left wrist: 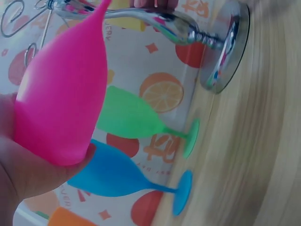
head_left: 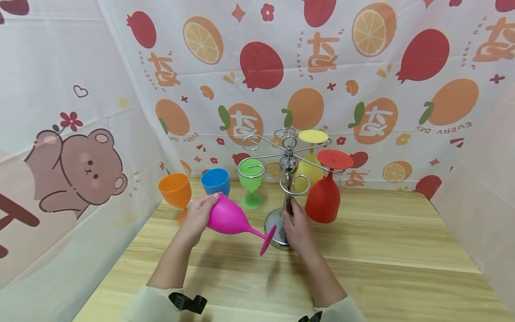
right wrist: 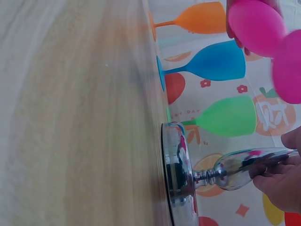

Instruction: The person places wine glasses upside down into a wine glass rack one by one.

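A pink goblet (head_left: 228, 216) is gripped near its rim by my left hand (head_left: 197, 219); it lies tilted in the air, its foot pointing right and down toward the rack's base. My right hand (head_left: 297, 226) holds the post of a chrome wine glass rack (head_left: 289, 164), whose round base stands on the table. From the rack's looped arms hang a red goblet (head_left: 323, 201) and a yellow goblet (head_left: 309, 172), both upside down on its right side. In the right wrist view, fingers (right wrist: 275, 181) curl round the shiny post.
An orange goblet (head_left: 175, 190), a blue goblet (head_left: 216, 181) and a green goblet (head_left: 251, 197) stand upright at the back left of the wooden table (head_left: 386, 250). Behind them hangs a fruit-print cloth (head_left: 261, 67). Several wire loops on the rack's left and front hold no goblet.
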The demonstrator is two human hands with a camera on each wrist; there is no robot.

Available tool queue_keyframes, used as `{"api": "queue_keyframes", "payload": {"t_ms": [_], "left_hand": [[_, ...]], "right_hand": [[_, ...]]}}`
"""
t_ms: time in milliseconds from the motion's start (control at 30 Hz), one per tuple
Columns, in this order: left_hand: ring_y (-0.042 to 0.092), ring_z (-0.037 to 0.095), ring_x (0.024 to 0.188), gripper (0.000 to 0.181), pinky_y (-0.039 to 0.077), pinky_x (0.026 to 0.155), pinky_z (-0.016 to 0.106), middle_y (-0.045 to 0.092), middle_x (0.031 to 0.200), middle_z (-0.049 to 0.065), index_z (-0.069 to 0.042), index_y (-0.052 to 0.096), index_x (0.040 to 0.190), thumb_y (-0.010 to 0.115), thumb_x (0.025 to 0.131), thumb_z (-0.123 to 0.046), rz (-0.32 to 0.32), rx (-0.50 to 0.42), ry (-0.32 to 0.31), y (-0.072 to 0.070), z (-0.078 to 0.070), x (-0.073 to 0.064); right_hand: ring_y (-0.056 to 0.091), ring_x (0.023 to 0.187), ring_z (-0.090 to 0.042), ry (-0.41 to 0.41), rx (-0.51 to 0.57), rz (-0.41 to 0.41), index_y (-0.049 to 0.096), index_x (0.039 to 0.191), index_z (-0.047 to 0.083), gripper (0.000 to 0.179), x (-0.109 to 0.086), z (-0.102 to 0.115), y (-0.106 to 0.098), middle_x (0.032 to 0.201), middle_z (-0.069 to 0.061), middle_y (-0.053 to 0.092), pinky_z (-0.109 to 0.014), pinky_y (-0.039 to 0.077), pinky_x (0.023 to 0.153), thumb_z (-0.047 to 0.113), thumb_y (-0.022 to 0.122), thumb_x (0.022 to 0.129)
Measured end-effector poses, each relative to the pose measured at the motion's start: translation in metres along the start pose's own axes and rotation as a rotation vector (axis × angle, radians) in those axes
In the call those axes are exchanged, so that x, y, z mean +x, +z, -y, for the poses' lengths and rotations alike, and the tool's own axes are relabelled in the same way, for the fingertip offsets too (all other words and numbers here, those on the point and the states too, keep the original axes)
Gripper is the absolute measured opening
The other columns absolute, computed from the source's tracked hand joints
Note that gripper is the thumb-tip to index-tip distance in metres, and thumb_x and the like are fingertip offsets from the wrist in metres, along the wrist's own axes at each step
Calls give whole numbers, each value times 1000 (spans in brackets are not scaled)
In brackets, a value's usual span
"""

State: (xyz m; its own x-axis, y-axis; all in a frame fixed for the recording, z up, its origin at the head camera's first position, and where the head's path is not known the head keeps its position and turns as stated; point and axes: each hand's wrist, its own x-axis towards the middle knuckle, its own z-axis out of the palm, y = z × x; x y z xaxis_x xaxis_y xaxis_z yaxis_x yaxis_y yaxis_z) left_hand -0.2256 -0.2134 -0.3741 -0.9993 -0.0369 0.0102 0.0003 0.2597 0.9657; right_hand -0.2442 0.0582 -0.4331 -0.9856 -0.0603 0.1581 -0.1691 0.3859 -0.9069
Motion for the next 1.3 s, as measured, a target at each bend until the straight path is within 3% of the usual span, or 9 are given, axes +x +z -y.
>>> {"api": "queue_keyframes", "payload": {"t_ms": [233,633,800,967,1300], "left_hand": [[52,27,120,54,53,92,34,52,138,16,-3,49,142,39,105,-40,12,-258,-60,16,13,4],[50,26,122,50,53,92,36,52,135,6,-6,50,136,40,104,-42,71,-578,-89,41,19,8],[54,22,117,36,53,92,36,60,121,-1,-13,50,127,37,105,-39,71,-678,-104,52,21,8],[57,20,112,33,54,89,33,64,114,-3,-15,51,122,32,106,-36,94,-757,-105,63,22,9],[51,21,121,38,52,91,30,51,140,4,-16,46,129,31,105,-40,196,-885,-147,79,20,6]], "right_hand": [[38,142,-28,-9,26,-12,26,156,15,60,-3,3,1,157,-7,36,-50,38,111,28,49,102],[35,144,-27,5,63,-36,27,156,23,61,-6,11,-1,158,-3,35,-49,39,111,25,53,102],[34,145,-26,-48,31,-57,34,154,23,62,-8,16,-2,158,-1,35,-47,39,110,23,60,98],[33,146,-26,-122,-3,-78,43,149,14,57,-9,17,-3,157,-3,37,-45,39,111,17,62,96],[40,141,-24,-235,-51,-112,54,141,8,49,-10,12,-3,152,0,42,-39,48,103,14,66,93]]}}
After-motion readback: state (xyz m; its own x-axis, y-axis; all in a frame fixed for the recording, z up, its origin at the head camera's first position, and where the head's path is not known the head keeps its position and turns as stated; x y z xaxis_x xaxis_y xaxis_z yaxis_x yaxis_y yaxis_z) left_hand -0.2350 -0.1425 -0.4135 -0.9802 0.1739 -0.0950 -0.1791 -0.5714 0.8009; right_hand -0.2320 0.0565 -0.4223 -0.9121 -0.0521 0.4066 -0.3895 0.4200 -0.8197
